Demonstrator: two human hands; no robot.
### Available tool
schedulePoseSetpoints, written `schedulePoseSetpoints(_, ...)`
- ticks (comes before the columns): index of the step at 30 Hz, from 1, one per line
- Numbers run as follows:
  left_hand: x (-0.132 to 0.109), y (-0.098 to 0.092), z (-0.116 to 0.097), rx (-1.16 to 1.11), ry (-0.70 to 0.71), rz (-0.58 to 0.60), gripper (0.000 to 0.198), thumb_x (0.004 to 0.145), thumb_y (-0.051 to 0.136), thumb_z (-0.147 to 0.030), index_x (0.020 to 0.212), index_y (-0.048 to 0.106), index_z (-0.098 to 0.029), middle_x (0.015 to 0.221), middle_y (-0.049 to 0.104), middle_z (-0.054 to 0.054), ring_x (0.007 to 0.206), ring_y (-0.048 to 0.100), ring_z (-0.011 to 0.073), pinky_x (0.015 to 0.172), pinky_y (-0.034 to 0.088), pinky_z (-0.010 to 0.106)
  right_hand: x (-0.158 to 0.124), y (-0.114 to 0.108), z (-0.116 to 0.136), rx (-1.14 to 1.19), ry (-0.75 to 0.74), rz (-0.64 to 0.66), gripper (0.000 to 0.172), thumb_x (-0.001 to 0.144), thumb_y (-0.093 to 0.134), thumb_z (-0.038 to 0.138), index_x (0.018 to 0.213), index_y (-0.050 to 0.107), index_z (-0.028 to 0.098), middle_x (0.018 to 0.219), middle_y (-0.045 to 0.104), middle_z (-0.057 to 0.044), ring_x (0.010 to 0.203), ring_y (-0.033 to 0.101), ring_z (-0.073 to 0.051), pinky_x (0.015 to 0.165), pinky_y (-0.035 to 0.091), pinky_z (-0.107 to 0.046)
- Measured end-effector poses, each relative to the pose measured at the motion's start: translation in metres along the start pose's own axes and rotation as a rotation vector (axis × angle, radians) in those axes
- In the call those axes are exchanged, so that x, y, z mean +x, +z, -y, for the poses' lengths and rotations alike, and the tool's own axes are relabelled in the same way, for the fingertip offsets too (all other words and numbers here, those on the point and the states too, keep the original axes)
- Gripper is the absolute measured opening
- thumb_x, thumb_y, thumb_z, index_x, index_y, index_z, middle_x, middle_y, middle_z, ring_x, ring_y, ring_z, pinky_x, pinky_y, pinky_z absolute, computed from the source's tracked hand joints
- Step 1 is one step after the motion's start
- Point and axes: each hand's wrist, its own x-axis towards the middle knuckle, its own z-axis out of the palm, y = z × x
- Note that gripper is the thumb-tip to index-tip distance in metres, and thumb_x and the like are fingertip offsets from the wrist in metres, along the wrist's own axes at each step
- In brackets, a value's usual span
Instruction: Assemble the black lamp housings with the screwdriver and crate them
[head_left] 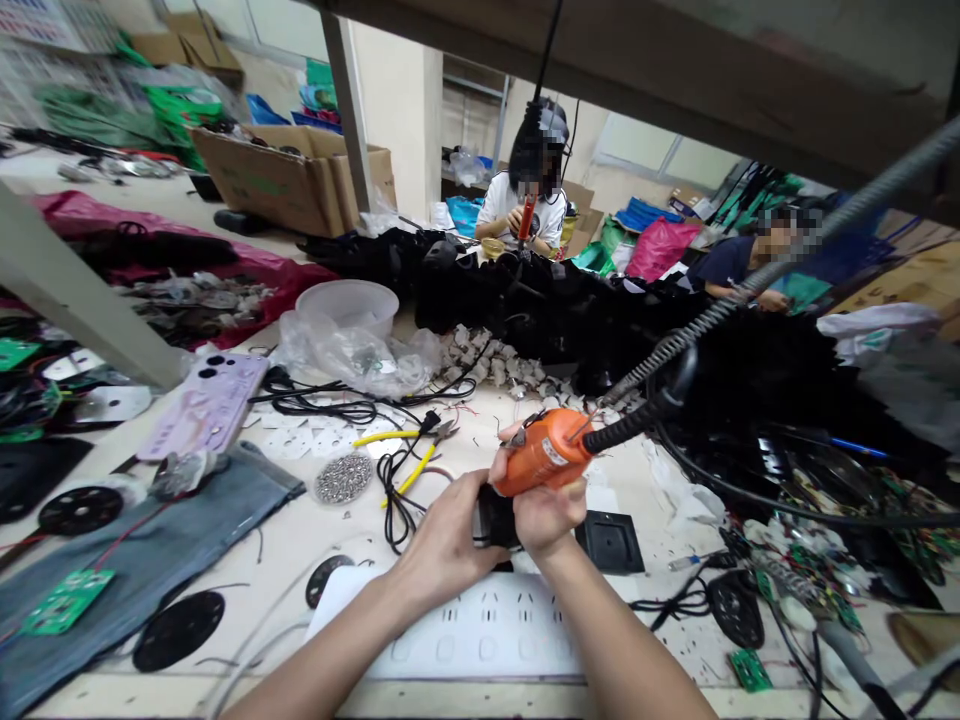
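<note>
My right hand (551, 508) is wrapped round an orange electric screwdriver (546, 452), which hangs from a coiled metal spring and has a black cable at its back end. My left hand (454, 530) grips a small black part (495, 518) beneath the tool; its shape is mostly covered by my fingers. The screwdriver's tip is hidden. Below my hands lies a white socket panel (487, 640). A square black plastic piece (611, 543) rests just right of my right wrist. To the left are a round heap of screws (343, 478) and yellow-handled cutters (409, 478).
A purple phone (204, 405) and a green circuit board (67, 603) on grey cloth (187, 540) lie left. Black cables, white parts (499, 365) and a clear bowl (349, 305) stand behind. Wires and boards clutter the right. Two people work across the bench.
</note>
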Motion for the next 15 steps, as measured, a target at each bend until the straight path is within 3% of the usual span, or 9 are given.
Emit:
schedulePoseSetpoints(4, 0.000, -0.001, -0.001, 0.047, 0.049, -0.007, 0.051, 0.060, 0.071, -0.022, 0.107, 0.053, -0.022, 0.098, 0.063, 0.003, 0.090, 0.061, 0.0235, 0.077, 0.048, 0.033, 0.000, 0.001, 0.010, 0.004, -0.004, -0.018, 0.058, 0.064, 0.055, 0.076, 0.082, 0.059, 0.021, 0.067, 0.058, -0.001, 0.038, 0.043, -0.012, 0.038, 0.044, -0.031)
schedulePoseSetpoints(7, 0.001, -0.002, -0.006, 0.029, 0.062, -0.004, 0.047, 0.062, 0.070, -0.019, 0.106, 0.055, -0.023, 0.099, 0.063, 0.003, 0.091, 0.061, 0.0226, 0.079, 0.048, 0.033, -0.007, 0.000, 0.032, 0.022, -0.031, -0.050, 0.059, 0.064, 0.056, 0.076, 0.086, 0.062, 0.021, 0.066, 0.059, -0.001, 0.043, 0.048, -0.014, 0.041, 0.043, -0.030)
schedulePoseSetpoints(11, 0.002, -0.002, -0.007, 0.012, 0.090, -0.025, 0.049, 0.063, 0.072, -0.017, 0.109, 0.056, -0.021, 0.104, 0.065, 0.006, 0.096, 0.061, 0.0225, 0.084, 0.049, 0.034, -0.025, -0.006, 0.064, 0.015, 0.056, 0.023, 0.066, 0.063, 0.057, 0.078, 0.092, 0.067, 0.020, 0.064, 0.059, -0.003, 0.053, 0.055, -0.020, 0.049, 0.045, -0.034)
schedulePoseSetpoints(15, 0.003, 0.000, -0.003, 0.054, 0.139, -0.059, 0.046, 0.065, 0.071, -0.019, 0.108, 0.058, -0.021, 0.100, 0.066, 0.005, 0.092, 0.063, 0.0215, 0.080, 0.050, 0.032, -0.037, -0.013, 0.067, -0.019, 0.098, 0.057, 0.062, 0.065, 0.058, 0.075, 0.090, 0.068, 0.019, 0.063, 0.060, -0.004, 0.050, 0.053, -0.020, 0.048, 0.046, -0.037)
